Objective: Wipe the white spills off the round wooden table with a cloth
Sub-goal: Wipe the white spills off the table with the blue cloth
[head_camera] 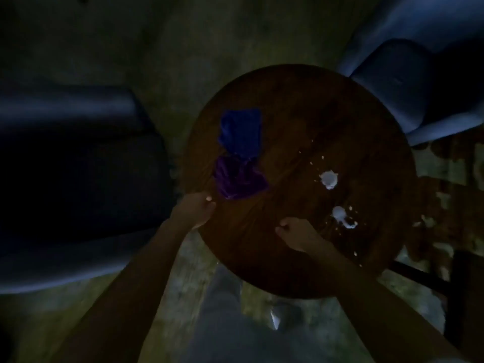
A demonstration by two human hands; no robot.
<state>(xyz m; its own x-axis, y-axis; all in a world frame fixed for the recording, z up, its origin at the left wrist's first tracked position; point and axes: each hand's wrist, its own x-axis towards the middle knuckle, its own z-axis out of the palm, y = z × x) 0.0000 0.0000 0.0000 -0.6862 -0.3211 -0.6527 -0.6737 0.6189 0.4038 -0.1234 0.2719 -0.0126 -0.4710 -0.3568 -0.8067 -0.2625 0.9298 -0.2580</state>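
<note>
The scene is very dim. A round wooden table [301,106] fills the middle. Two white spills lie on its right half: a round blob [328,179] and a smeared one [343,217] nearer me, with small splashes around them. A blue cloth [242,132] and a purple cloth [238,179] lie crumpled on the left half, touching each other. My left hand [195,210] rests at the table's left rim just below the purple cloth, fingers curled, not clearly holding anything. My right hand [298,234] is a loose fist on the tabletop, just left of the smeared spill, with nothing visible in it.
A dark blue sofa [78,153] stands to the left of the table and a blue armchair [408,87] at the upper right. A patterned rug [450,200] lies at the right. My legs [222,323] are below the table's near edge.
</note>
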